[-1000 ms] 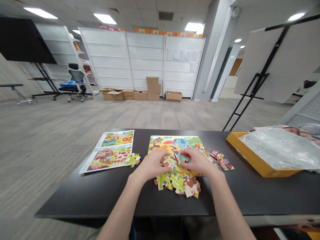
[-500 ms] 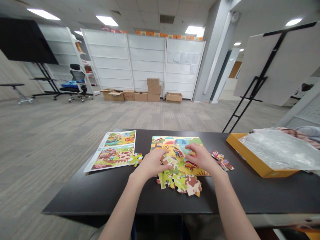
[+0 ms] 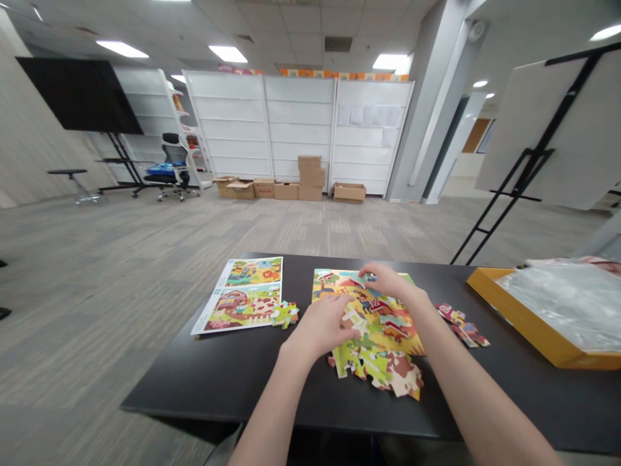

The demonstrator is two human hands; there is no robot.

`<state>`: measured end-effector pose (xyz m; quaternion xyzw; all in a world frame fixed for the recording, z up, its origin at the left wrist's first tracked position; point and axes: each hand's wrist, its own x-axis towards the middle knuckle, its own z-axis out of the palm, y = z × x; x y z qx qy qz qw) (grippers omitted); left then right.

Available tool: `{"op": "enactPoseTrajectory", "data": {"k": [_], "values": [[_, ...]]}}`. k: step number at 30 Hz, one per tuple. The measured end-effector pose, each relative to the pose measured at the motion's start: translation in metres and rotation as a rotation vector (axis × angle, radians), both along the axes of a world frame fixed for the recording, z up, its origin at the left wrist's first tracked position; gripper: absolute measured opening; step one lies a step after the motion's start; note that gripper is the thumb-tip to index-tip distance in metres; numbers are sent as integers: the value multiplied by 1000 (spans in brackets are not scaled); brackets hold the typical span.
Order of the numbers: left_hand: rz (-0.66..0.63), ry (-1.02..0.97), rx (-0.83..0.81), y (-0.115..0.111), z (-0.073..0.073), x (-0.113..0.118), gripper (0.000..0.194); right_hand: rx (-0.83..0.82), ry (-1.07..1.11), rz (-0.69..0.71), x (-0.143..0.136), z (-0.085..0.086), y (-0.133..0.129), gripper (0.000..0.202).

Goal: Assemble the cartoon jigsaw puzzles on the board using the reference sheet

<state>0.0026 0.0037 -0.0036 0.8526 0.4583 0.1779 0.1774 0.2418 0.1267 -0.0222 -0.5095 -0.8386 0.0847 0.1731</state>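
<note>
Left hand (image 3: 328, 325) has thumb and fingers spread around some puzzle pieces (image 3: 373, 367), probably steadying them. Right hand (image 3: 391, 283) curls over the picture board's (image 3: 410, 340) far side, can't tell if it's pinching anything. Pieces overlap the board's near edge; printed sheet (image 3: 242, 301) lies face up left, likely handy for glancing.

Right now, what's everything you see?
Table: one, black, foreground
Puzzle pieces: many, multicoloured, across table
Picture board: one, yellow, table centre
Printed sheet: one, multicoloured, table left
Box: one, yellow, table right
Plastic: some, clear, in box
Shelves: several, white, back
Cardboard boxes: several, brown, by shelves
Screen: one, black, back left
Stool: one, black, back left
Chair: one, black, back left
Panel: one, white, right
Ceiling lights: several, white, above
Left hand: one, bare, at pieces
Right hand: one, bare, over picture board
</note>
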Motion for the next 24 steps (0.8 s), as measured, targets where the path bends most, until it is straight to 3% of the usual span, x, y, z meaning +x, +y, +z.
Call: {"op": "enactPoseTrajectory", "data": {"k": [5,15,21,24], "values": [[10,-15,8,-4,4,-5,68,-2,-16,4,2,-14,5,18],[34,-15,-23,-3,-2,-12,65,11,-32,15,-7,-6,-2,18],[24,4,-9,-2,4,-13,62,64,38,-26,1,14,-24,20],[21,20,-5,-1,3,-12,60,-71,37,-126,12,31,-54,22]]}}
